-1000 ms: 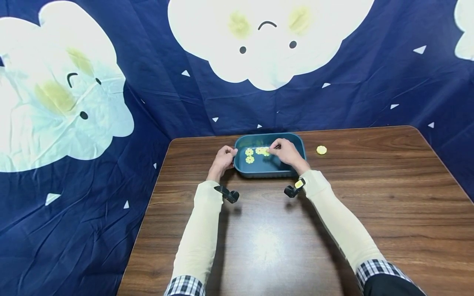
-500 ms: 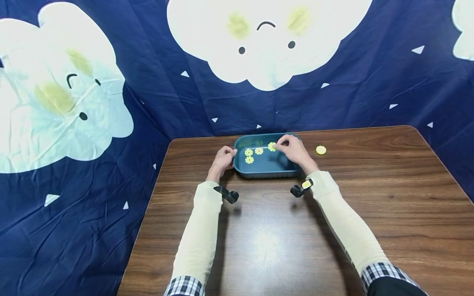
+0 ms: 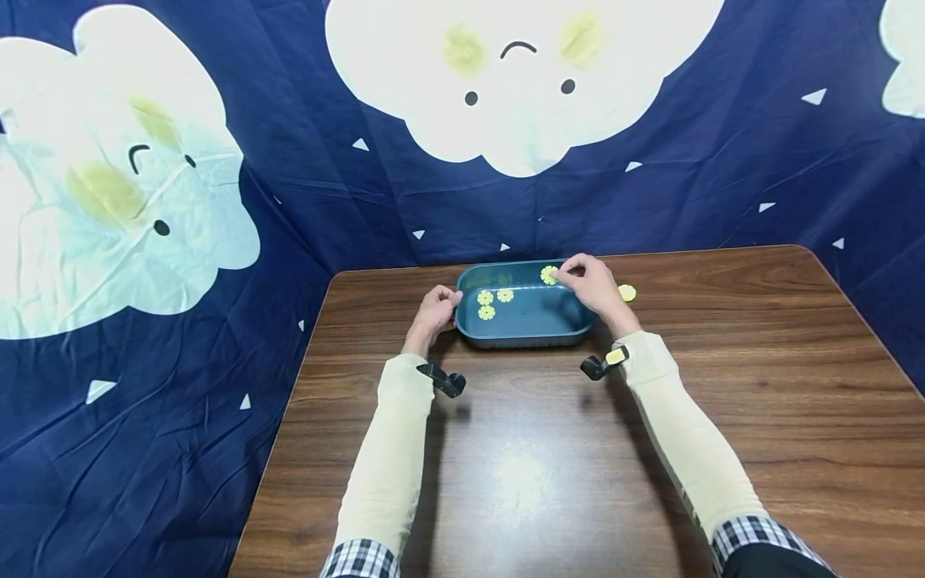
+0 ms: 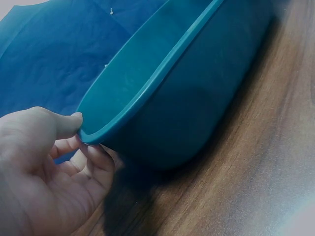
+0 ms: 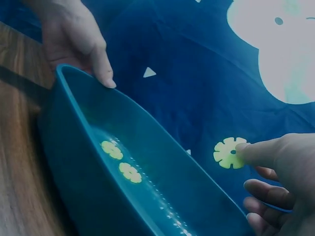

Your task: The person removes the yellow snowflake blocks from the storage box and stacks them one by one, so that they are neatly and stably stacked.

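Observation:
A dark teal tub [image 3: 522, 342] stands at the table's back, with several yellow flower-shaped discs [image 3: 505, 295] on its floor. My left hand [image 3: 434, 314] grips the tub's left end; in the left wrist view that hand [image 4: 54, 167] has its thumb on the rim and fingers curled beneath it. Between thumb and fingertips my right hand [image 3: 594, 287] pinches one flower disc [image 3: 549, 275] over the back right of the tub. The right wrist view has this notched disc [image 5: 229, 153] held above the rim by the right hand [image 5: 285, 182].
Another yellow disc [image 3: 627, 293] lies on the wooden table [image 3: 723, 361], right of the tub and beside my right hand. A blue cloth [image 3: 289, 201] with white clouds hangs behind and to the left of the table.
My right hand has moved right and back, lifting a flower disc away from the others in the tub. The left hand keeps its hold on the tub's end.

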Demonstrator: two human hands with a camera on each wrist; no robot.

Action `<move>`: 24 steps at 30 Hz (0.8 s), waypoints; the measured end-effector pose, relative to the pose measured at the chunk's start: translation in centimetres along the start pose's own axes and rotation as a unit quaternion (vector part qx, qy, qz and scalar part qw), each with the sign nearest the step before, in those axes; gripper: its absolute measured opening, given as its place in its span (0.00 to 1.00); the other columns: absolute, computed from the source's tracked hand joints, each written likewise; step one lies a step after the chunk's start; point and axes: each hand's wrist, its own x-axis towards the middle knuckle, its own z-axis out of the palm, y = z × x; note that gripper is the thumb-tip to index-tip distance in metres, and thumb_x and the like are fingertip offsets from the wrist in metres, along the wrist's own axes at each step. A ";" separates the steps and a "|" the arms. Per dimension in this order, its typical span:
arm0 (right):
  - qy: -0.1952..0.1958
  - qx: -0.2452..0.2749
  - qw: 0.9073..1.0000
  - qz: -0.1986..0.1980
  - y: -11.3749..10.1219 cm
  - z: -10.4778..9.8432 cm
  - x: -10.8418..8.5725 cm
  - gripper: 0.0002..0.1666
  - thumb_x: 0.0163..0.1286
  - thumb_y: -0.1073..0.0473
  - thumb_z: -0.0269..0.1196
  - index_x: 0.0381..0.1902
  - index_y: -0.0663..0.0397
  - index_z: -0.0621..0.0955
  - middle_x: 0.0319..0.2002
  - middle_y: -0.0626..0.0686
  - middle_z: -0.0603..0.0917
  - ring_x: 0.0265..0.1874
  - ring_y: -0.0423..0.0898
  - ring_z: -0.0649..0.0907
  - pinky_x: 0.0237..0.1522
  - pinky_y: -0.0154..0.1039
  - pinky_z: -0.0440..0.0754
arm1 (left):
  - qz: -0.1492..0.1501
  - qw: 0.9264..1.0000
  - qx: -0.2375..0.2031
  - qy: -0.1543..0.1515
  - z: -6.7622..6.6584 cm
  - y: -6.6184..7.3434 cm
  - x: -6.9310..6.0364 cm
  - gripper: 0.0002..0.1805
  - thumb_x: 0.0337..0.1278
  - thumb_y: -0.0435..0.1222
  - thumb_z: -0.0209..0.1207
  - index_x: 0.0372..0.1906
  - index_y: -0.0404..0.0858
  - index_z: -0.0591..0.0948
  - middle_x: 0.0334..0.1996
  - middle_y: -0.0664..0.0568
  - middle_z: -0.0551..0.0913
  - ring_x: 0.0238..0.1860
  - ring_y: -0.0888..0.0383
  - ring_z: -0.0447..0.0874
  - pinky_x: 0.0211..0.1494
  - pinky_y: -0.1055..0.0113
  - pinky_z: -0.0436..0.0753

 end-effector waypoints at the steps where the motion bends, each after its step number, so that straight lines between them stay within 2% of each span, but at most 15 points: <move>1: 0.004 0.004 1.000 0.002 0.1 -0.1 0.0 0.16 0.66 0.49 0.63 0.39 0.57 0.79 0.40 0.55 0.78 0.37 0.47 0.75 0.39 0.37 0.71 | 0.000 1.000 0.000 0.000 0.0 0.0 0.0 0.10 0.69 0.41 0.53 0.33 0.42 0.69 0.33 0.52 0.68 0.28 0.60 0.68 0.30 0.70 0.74; 7: 0.025 0.011 1.000 0.013 0.7 -1.1 -0.1 0.17 0.65 0.49 0.64 0.40 0.57 0.79 0.41 0.56 0.79 0.39 0.48 0.75 0.40 0.37 0.70 | -0.001 1.000 0.000 0.003 0.1 -0.1 0.2 0.10 0.69 0.42 0.53 0.33 0.42 0.69 0.33 0.52 0.68 0.27 0.61 0.68 0.29 0.71 0.74; 15: 0.039 0.029 0.998 0.028 1.5 -2.3 -0.4 0.18 0.67 0.50 0.63 0.42 0.60 0.79 0.40 0.56 0.78 0.35 0.46 0.74 0.35 0.35 0.71 | 0.000 1.000 -0.004 0.002 0.1 -0.2 0.3 0.10 0.69 0.41 0.53 0.33 0.42 0.69 0.35 0.51 0.69 0.28 0.60 0.69 0.29 0.71 0.75; 24: 0.059 0.059 0.995 0.052 2.5 -3.5 -0.7 0.21 0.66 0.47 0.63 0.42 0.60 0.78 0.44 0.54 0.78 0.42 0.44 0.73 0.41 0.33 0.69 | 0.000 1.000 0.006 0.000 0.0 -0.2 0.2 0.10 0.70 0.42 0.52 0.34 0.43 0.68 0.35 0.52 0.68 0.30 0.59 0.68 0.33 0.69 0.75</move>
